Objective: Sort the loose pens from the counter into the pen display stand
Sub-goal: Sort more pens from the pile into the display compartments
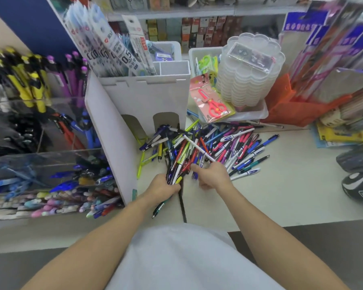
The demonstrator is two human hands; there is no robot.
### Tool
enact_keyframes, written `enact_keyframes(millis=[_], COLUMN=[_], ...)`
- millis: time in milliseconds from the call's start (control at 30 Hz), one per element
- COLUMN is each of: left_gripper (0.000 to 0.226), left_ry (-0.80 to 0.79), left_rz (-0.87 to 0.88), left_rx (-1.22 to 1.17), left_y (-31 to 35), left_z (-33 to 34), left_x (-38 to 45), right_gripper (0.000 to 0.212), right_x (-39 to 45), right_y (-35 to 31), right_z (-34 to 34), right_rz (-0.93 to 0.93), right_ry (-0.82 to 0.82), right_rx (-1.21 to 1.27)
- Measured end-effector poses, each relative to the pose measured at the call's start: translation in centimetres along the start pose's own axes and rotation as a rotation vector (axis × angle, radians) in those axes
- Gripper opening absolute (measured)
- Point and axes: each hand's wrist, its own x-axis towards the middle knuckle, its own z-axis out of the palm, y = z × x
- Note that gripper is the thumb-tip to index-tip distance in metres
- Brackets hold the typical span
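A heap of loose pens [228, 143] in many colours lies on the pale counter [281, 185]. My left hand [162, 188] grips a thick bundle of pens [177, 164] that fans up from its fist. My right hand [213, 175] pinches a white pen [197, 147] that slants up and left across the heap, with its forefinger stretched toward the bundle. The clear tiered pen display stand [40, 160] stands at the left, its tiers filled with yellow, purple, blue and pastel pens.
A white cardboard holder [147, 97] with packaged refills stands behind the heap. A stack of clear plastic trays [249, 74], packaged red scissors [214, 103] and an orange bag [291, 105] sit at the back right. Dark objects [358, 181] lie at the right edge.
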Motion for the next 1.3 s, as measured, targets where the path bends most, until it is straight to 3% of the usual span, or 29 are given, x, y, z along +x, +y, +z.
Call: enact_keyframes(millis=[67, 167, 300, 433, 500, 633, 767, 933, 1167, 1300], left_gripper=[0.011, 0.014, 0.023, 0.03, 0.026, 0.019, 0.014, 0.028, 0.027, 0.018], left_ry=[0.028, 0.013, -0.072, -0.171, -0.152, 0.049, 0.243, 0.241, 0.38, 0.306], left_rz=[-0.049, -0.108, -0.126, -0.137, -0.108, 0.006, 0.041, -0.111, -0.071, -0.088], left_rx=[0.013, 0.049, 0.146, 0.187, 0.203, -0.058, -0.208, -0.226, 0.056, 0.027], left_y=[-0.1, -0.5, -1.2, -0.4, 0.3, 0.5, 0.0, -0.3, 0.6, 1.7], left_z=[-0.3, -1.3, -3.3, -5.0, -5.2, -4.3, -1.7, 0.5, 1.4, 1.6], left_x=[-0.3, -1.2, -2.4, -4.4, -5.3, -5.1, -2.5, 0.2, 1.0, 1.2], right_gripper=[0.066, 0.097, 0.083, 0.083, 0.066, 0.035, 0.022, 0.032, 0.074, 0.06], right_x=[0.3, 0.7, 0.8, 2.3, 2.4, 1.7, 1.0, 0.0, -0.7, -0.6], right_y=[-0.8, -1.9, -2.8, -1.7, -0.8, -0.1, -0.4, -0.1, 1.3, -0.6], right_z=[0.4, 1.5, 2.0, 1.8, 1.7, 2.0, 1.9, 1.3, 1.7, 3.3], right_rz=[-0.093, -0.15, -0.334, -0.431, -0.476, -0.485, -0.414, -0.368, -0.2, -0.232], right_ry=[0.196, 0.317, 0.565, 0.346, 0.356, 0.358, 0.29, 0.166, 0.328, 0.283], right_rx=[-0.232, -0.341, -0.438, -0.554, -0.588, -0.393, -0.128, -0.034, -0.027, -0.061])
